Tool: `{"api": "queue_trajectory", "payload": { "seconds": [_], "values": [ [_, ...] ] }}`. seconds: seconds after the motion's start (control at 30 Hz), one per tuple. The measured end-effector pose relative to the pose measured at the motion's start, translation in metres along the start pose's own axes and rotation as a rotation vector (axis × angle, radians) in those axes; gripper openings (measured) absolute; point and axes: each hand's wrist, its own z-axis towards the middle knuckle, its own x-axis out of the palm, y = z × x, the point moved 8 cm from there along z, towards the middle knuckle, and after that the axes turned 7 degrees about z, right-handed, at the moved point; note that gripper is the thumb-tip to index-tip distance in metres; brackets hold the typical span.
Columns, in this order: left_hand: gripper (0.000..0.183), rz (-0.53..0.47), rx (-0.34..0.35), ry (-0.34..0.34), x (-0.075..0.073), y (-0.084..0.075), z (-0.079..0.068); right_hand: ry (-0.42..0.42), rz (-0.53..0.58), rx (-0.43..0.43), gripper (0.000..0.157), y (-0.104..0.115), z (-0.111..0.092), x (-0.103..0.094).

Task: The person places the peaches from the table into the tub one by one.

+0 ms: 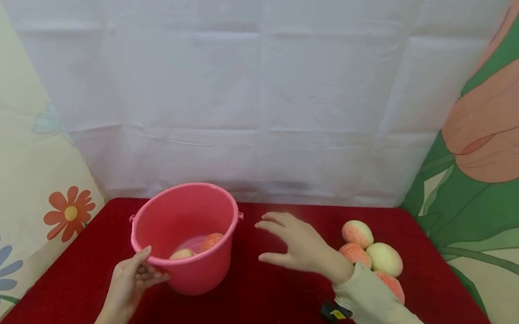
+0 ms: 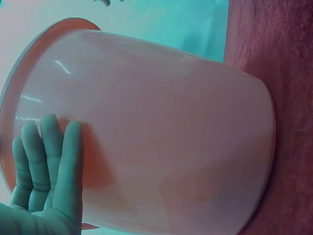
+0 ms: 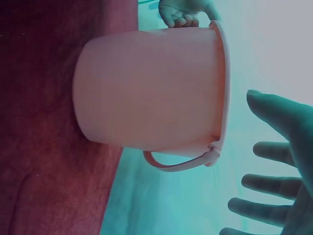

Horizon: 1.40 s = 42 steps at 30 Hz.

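Note:
A pink bucket (image 1: 204, 274) stands on the red cloth, its mouth facing up and its handle hanging down in the right wrist view. Inside it lie a pale peach-like fruit (image 1: 182, 254) and a more orange one (image 1: 211, 241). My left hand (image 1: 126, 289) holds the near left rim, thumb over the edge and fingers (image 2: 71, 166) along the outer wall. To the right of the bucket, my right hand (image 1: 299, 244) hovers apart from it with fingers spread and nothing held.
Several peach-like fruits (image 1: 385, 259) are grouped on the right of the red-covered table (image 1: 269, 307), partly behind the right forearm. A small black object with a yellow mark (image 1: 335, 313) shows beside the right sleeve. White cloth (image 1: 255, 107) hangs behind the table, with flower-patterned sheets either side.

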Motion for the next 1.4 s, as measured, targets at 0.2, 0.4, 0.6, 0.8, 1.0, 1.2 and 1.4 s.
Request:
{"api": "queue_trajectory", "payload": {
  "seconds": [0.2,0.4,0.6,0.8,1.0,1.2,1.4],
  "values": [
    [0.043,0.013,-0.008,-0.007,0.000,0.001,0.001,-0.017,-0.004,0.008,0.054,-0.005,-0.014,0.001],
    [0.044,-0.013,0.006,0.004,0.000,0.000,0.000,-0.043,-0.029,-0.008,0.053,-0.009,-0.026,0.003],
    [0.044,0.008,0.003,0.003,-0.001,0.000,0.000,-0.065,-0.059,-0.003,0.054,-0.013,-0.039,0.004],
    [0.045,0.023,-0.009,0.004,-0.001,0.002,0.000,-0.082,-0.067,0.013,0.053,-0.015,-0.056,0.003],
    [0.045,0.003,0.029,0.019,-0.001,0.000,-0.001,-0.096,-0.073,0.038,0.053,-0.018,-0.068,0.004],
    [0.046,-0.006,0.052,0.036,0.001,-0.001,-0.001,-0.113,-0.092,0.022,0.051,-0.019,-0.082,0.005],
    [0.045,-0.002,0.027,0.023,-0.001,0.001,-0.001,-0.130,-0.126,0.056,0.049,-0.023,-0.096,0.003]
  ]
}}
